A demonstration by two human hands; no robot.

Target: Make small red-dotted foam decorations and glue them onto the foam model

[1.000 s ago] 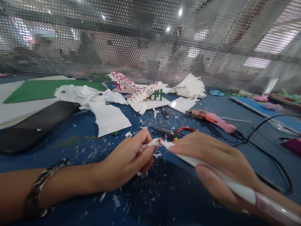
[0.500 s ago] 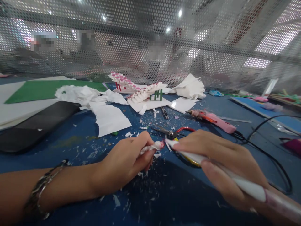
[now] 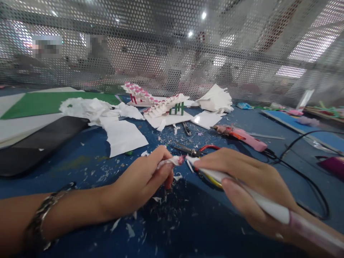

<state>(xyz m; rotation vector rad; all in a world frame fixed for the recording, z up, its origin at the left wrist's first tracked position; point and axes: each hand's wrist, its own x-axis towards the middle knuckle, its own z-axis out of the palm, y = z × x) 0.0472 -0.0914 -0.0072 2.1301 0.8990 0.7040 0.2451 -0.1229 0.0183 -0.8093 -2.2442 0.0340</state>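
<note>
My left hand pinches a small twisted piece of white paper with a pink end just above the blue table. My right hand is closed round a long white pen-shaped tool with a pinkish rear end, its tip almost touching the paper piece. Red-handled scissors lie right behind both hands. White shavings are scattered on the table under and around the hands.
A white, pink and green paper model stands at the back centre. Torn white paper, a green sheet and a black flat object lie left. A pink glue gun and black cable lie right. Perforated metal screen behind.
The tool's tip has drawn slightly back from the paper piece, leaving a small gap. Both hands have stayed in nearly the same place.
</note>
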